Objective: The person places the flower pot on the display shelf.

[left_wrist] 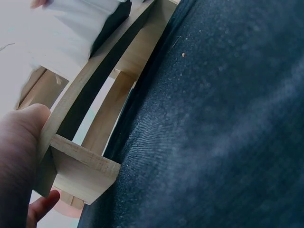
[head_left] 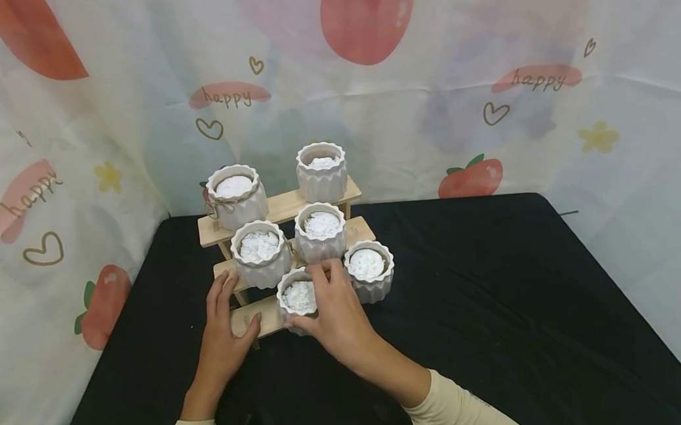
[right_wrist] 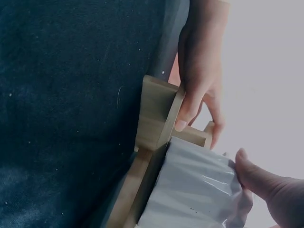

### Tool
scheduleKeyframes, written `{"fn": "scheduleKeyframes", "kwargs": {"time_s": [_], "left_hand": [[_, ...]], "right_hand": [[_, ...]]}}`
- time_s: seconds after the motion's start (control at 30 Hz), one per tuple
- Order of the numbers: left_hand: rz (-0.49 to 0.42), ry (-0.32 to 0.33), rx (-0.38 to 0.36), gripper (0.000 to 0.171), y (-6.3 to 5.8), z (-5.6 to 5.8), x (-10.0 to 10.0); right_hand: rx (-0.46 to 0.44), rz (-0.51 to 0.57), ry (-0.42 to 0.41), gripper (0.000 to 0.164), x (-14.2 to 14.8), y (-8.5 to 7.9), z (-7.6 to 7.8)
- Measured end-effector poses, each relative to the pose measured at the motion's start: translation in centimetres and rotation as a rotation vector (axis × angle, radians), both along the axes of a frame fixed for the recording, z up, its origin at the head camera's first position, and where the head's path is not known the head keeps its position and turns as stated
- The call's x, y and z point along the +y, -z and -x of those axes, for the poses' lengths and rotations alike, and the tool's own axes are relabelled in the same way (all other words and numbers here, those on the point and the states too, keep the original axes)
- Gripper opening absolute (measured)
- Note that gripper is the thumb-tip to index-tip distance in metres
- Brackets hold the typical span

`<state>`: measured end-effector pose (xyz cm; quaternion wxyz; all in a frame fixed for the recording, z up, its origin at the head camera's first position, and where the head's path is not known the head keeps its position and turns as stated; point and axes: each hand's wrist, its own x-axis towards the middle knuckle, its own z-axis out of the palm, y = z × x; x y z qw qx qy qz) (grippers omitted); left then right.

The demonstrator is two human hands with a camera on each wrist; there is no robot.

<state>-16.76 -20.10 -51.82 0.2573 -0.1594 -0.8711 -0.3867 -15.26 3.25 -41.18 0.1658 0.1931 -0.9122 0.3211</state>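
Observation:
A three-step wooden stand (head_left: 285, 206) holds several white fluted pots with scalloped rims and crumbly white filling. My right hand (head_left: 343, 312) grips one pot (head_left: 297, 298) by its rim at the lowest step, thumb on the near side and fingers on the far side. In the right wrist view this pot (right_wrist: 192, 183) rests against the board. My left hand (head_left: 219, 336) holds the stand's left end, its thumb at the lowest step (left_wrist: 78, 107) and its fingers reaching toward the middle one. Another pot (head_left: 372, 289) stands just right of my right hand.
Two pots occupy the middle step, one at left (head_left: 264, 270) and one at right (head_left: 321, 245). On the top step are a twine-tied pot (head_left: 242, 209) and a plain one (head_left: 322, 181). Black cloth (head_left: 489, 307) covers the table; a printed curtain (head_left: 393, 123) hangs behind.

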Motion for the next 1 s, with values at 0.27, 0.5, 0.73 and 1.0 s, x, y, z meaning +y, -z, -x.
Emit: {"fn": "scheduleKeyframes", "kwargs": {"time_s": [0.27, 0.5, 0.73, 1.0], "left_hand": [[0.000, -0.006, -0.017, 0.097, 0.0, 0.0, 0.0], [-0.006, -0.002, -0.017, 0.097, 0.1, 0.0, 0.0], [-0.010, 0.005, -0.007, 0.098, 0.2, 0.1, 0.0], [-0.020, 0.004, -0.023, 0.097, 0.2, -0.1, 0.0]], "right_hand": [[-0.007, 0.029, -0.029, 0.080, 0.5, -0.2, 0.5], [-0.035, 0.043, -0.030, 0.079, 0.8, -0.5, 0.6], [-0.002, -0.008, -0.008, 0.080, 0.8, -0.3, 0.6], [0.058, -0.126, 0.027, 0.079, 1.2, -0.4, -0.4]]}}
